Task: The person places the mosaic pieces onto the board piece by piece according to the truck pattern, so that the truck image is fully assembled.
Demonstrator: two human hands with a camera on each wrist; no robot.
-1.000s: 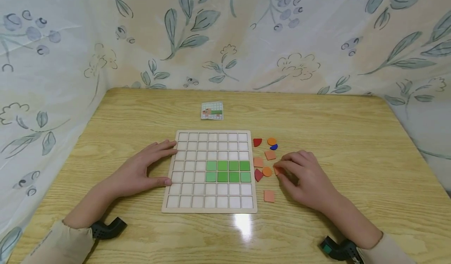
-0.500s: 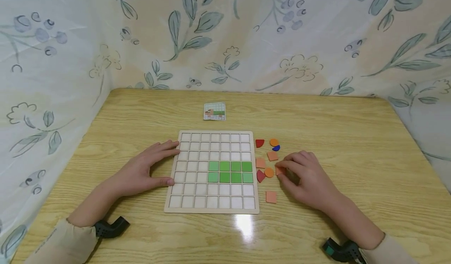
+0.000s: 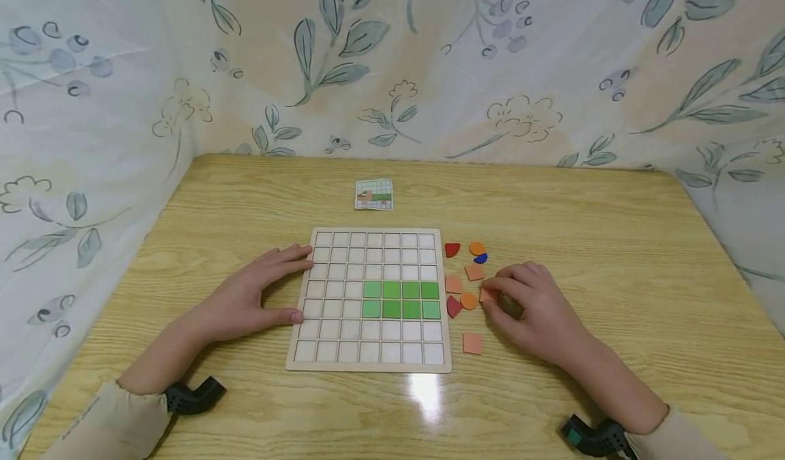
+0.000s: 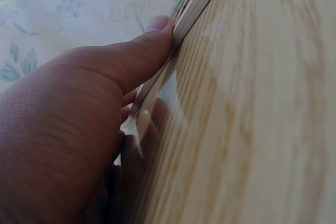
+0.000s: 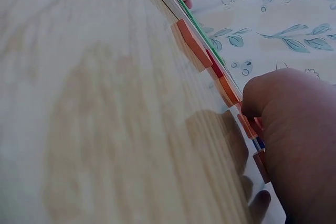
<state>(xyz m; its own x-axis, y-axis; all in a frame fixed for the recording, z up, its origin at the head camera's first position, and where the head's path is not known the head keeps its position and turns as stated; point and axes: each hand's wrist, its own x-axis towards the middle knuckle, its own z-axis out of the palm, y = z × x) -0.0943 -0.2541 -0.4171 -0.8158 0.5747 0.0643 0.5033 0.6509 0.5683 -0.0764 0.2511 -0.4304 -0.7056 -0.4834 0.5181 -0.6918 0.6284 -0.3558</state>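
Observation:
A square wooden grid board (image 3: 331, 349) lies on the table, with two rows of green tiles (image 3: 401, 300) in its right half. My left hand (image 3: 248, 296) rests against the board's left edge, fingers extended and thumb apart; the left wrist view shows the thumb (image 4: 149, 38) touching that edge. To the board's right, my right hand (image 3: 533, 310) pinches a salmon square tile (image 3: 487, 295) between thumb and fingertips, which partly hide it. Near it lie more salmon squares (image 3: 472, 343), orange discs (image 3: 469, 301), red quarter-round pieces (image 3: 452, 249) and a blue half-round piece (image 3: 481, 258).
A small printed card (image 3: 373, 195) with a coloured grid picture lies behind the board. The wooden table (image 3: 613, 242) ends at a floral cloth (image 3: 429, 65) at the back and sides. Black wrist cameras (image 3: 195, 396) sit on both wrists.
The head view has shifted slightly. Within my right fingertips the salmon tile has moved a little and seems slightly raised. My left hand stays at the board's edge.

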